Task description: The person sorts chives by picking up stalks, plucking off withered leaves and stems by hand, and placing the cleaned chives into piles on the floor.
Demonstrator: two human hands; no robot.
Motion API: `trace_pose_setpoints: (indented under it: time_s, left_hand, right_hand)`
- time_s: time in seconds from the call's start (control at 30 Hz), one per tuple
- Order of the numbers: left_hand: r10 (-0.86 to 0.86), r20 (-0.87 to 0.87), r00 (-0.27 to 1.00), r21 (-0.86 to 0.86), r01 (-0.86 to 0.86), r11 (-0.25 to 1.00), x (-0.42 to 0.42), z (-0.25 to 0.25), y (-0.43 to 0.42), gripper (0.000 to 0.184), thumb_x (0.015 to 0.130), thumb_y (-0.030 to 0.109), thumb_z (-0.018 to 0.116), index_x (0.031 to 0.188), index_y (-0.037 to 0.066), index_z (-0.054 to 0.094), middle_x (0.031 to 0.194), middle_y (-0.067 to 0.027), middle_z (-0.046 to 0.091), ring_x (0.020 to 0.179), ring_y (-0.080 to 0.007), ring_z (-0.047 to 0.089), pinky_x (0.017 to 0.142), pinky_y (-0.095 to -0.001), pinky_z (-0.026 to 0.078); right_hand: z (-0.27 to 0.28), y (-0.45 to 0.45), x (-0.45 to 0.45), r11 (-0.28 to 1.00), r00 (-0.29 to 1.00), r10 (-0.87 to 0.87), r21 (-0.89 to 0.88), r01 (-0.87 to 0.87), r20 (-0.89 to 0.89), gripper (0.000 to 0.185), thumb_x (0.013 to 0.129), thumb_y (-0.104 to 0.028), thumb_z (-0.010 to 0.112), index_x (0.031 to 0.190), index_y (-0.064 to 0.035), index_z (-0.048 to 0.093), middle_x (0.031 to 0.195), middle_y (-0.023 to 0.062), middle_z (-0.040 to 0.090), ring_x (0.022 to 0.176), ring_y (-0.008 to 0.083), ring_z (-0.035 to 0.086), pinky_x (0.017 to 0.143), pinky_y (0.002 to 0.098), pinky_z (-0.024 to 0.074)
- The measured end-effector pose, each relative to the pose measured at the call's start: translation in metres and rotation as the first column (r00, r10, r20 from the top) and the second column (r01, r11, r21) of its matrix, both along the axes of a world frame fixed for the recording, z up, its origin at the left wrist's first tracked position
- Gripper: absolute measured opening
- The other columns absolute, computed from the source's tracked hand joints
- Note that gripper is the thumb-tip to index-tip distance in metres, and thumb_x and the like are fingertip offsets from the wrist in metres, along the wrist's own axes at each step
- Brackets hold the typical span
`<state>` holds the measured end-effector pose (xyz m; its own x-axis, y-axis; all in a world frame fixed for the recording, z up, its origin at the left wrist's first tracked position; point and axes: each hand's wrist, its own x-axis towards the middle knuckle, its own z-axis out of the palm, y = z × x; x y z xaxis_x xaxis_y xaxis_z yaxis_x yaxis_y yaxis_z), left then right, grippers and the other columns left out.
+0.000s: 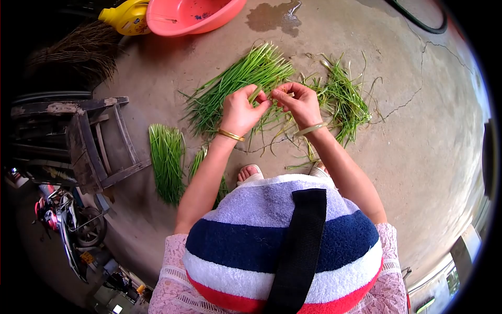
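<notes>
My left hand [244, 110] is closed on a green stalk [254, 94], with a gold bangle at the wrist. Close beside it, my right hand [300, 106] has thumb and fingers pinched at the stalk's end; what they hold is too small to tell. A pale bangle circles that wrist. Under and beyond both hands lies a large pile of long green stalks [235, 76] on the concrete floor. To the right is a looser, tangled heap of stalks with yellowed bits [345, 102]. A neat bundle [166, 162] lies at the left, a smaller one [198, 161] near my left forearm.
A pink basin [193, 26] and a yellow container [128, 18] stand at the top left, by a twig broom [78, 55]. A wooden stool [107, 141] is at the left, a motorcycle [70, 222] lower left. A black hose [423, 23] lies top right.
</notes>
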<state>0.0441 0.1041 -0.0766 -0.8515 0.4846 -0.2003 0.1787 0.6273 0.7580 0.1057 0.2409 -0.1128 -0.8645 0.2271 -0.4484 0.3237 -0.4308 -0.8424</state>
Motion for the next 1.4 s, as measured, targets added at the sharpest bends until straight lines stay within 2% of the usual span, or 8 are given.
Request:
trace_pose_setpoints:
  time_s: [0.2, 0.27, 0.57, 0.73, 1.0, 1.17, 1.27, 1.4]
  left_hand:
    - [-0.070, -0.141, 0.988, 0.005, 0.071, 0.997, 0.000, -0.010, -0.003, 0.015, 0.065, 0.009, 0.070, 0.070, 0.006, 0.056, 0.063, 0.0039, 0.053, 0.046, -0.0033, 0.034, 0.043, -0.0202, 0.031]
    - [-0.007, 0.154, 0.988, 0.065, -0.003, 0.998, 0.000, -0.010, -0.004, 0.016, 0.066, 0.010, 0.070, 0.071, 0.006, 0.055, 0.066, 0.0062, 0.053, 0.048, -0.0022, 0.034, 0.043, -0.0199, 0.031]
    - [0.031, 0.295, 0.955, 0.215, -0.098, 0.972, -0.005, -0.011, -0.009, 0.022, 0.072, 0.012, 0.067, 0.089, 0.000, 0.061, 0.080, -0.0026, 0.062, 0.065, -0.0048, 0.053, 0.061, -0.0187, 0.044]
    - [0.047, 0.323, 0.945, 0.247, -0.133, 0.960, -0.005, -0.016, -0.010, 0.019, 0.073, 0.013, 0.067, 0.085, -0.001, 0.062, 0.080, -0.0044, 0.063, 0.070, -0.0080, 0.057, 0.064, -0.0217, 0.046]
    - [0.090, 0.132, 0.987, 0.168, -0.112, 0.979, -0.007, -0.011, -0.011, 0.015, 0.069, 0.012, 0.068, 0.081, 0.003, 0.063, 0.073, -0.0035, 0.063, 0.064, -0.0089, 0.058, 0.059, -0.0224, 0.046]
    - [0.049, 0.010, 0.999, -0.008, -0.049, 0.999, -0.002, -0.006, -0.005, 0.014, 0.067, 0.010, 0.069, 0.079, 0.004, 0.064, 0.075, -0.0021, 0.063, 0.061, -0.0073, 0.056, 0.054, -0.0199, 0.043]
    - [-0.022, -0.111, 0.994, -0.031, 0.019, 0.999, 0.003, -0.008, -0.001, 0.013, 0.066, 0.008, 0.068, 0.078, 0.004, 0.063, 0.072, -0.0041, 0.062, 0.060, -0.0105, 0.057, 0.053, -0.0218, 0.043]
    - [-0.040, -0.139, 0.990, -0.024, 0.037, 0.999, 0.004, -0.008, 0.001, 0.010, 0.066, 0.006, 0.066, 0.076, 0.003, 0.062, 0.070, -0.0064, 0.061, 0.061, -0.0158, 0.060, 0.055, -0.0256, 0.046]
  right_hand:
    - [0.003, 0.002, 0.002, 0.998, 1.000, 0.009, 0.061, -0.007, -0.030, 0.014, 0.073, -0.013, 0.065, 0.076, -0.0018, 0.059, 0.066, 0.0003, 0.058, 0.055, 0.0050, 0.052, 0.048, 0.0173, 0.0399]
    - [0.001, 0.002, 0.003, 0.999, 0.999, 0.016, 0.048, -0.014, -0.029, 0.013, 0.073, -0.013, 0.065, 0.076, -0.0019, 0.059, 0.066, 0.0004, 0.058, 0.056, 0.0050, 0.052, 0.048, 0.0176, 0.0402]
    - [0.004, 0.004, 0.005, 0.979, 0.996, 0.087, 0.189, -0.079, -0.036, 0.012, 0.075, -0.011, 0.063, 0.075, -0.0008, 0.058, 0.063, 0.0007, 0.056, 0.055, 0.0057, 0.051, 0.049, 0.0191, 0.0409]
    - [0.005, 0.005, 0.006, 0.979, 0.993, 0.116, 0.170, -0.111, -0.020, 0.012, 0.075, -0.012, 0.062, 0.073, -0.0015, 0.057, 0.065, 0.0009, 0.056, 0.055, 0.0058, 0.051, 0.049, 0.0190, 0.0405]
    - [0.003, 0.023, 0.008, 0.853, 0.980, -0.194, -0.500, 0.147, -0.042, 0.008, 0.075, -0.007, 0.059, 0.074, -0.0064, 0.051, 0.076, 0.0058, 0.060, 0.064, 0.0096, 0.055, 0.055, 0.0199, 0.0440]
    - [0.002, 0.021, 0.005, 0.948, 0.996, -0.073, -0.308, 0.082, 0.041, 0.018, 0.075, -0.010, 0.060, 0.092, -0.0030, 0.056, 0.077, 0.0032, 0.059, 0.065, 0.0090, 0.055, 0.056, 0.0193, 0.0444]
    - [0.002, 0.010, 0.003, 0.991, 0.998, 0.062, -0.122, -0.061, 0.007, 0.019, 0.073, -0.010, 0.064, 0.089, -0.0017, 0.058, 0.073, 0.0025, 0.059, 0.061, 0.0073, 0.055, 0.052, 0.0183, 0.0434]
    - [0.000, 0.008, 0.001, 0.995, 0.999, 0.020, -0.098, -0.017, 0.030, 0.012, 0.072, -0.008, 0.064, 0.080, -0.0008, 0.060, 0.071, 0.0038, 0.060, 0.058, 0.0084, 0.056, 0.050, 0.0189, 0.0436]
